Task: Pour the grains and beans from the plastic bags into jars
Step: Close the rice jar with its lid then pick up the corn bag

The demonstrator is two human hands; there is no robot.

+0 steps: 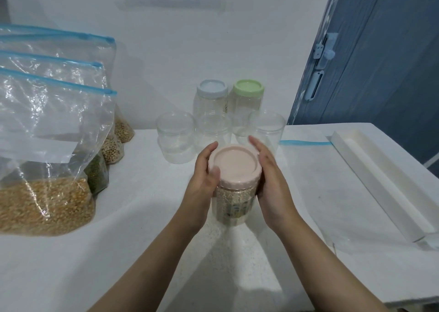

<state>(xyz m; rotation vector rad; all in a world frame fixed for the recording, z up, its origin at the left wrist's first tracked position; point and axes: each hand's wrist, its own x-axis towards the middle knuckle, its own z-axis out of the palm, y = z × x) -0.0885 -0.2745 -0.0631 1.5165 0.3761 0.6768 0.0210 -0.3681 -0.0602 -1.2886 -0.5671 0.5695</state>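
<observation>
Two bare forearms enter from the bottom edge and converge toward the middle of the white worktop. The left hand grasps the filled jar on its left side, thumb lying across the rim of the pink lid, fingers curved round the far edge. The right hand grasps the opposite side, palm against the jar wall, fingers reaching up past the lid. The jar stands upright at the centre of the worktop, filled with pale grain, lid seated on top.

Behind the jar, near the wall, stand five clear jars, all apparently empty: three without lids in a front row, and two behind them, one with a blue lid and one with a green lid.

Along the left edge four zip bags stand in a file. The nearest holds yellow grain; the next holds green grain; the two farthest hold tan beans.

To the right, a flattened clear bag with a blue zip strip lies on the worktop, just beside a long white tray running along the right edge. A blue door stands beyond the right corner.

Open worktop lies in front of the jar and between it and the bags.
</observation>
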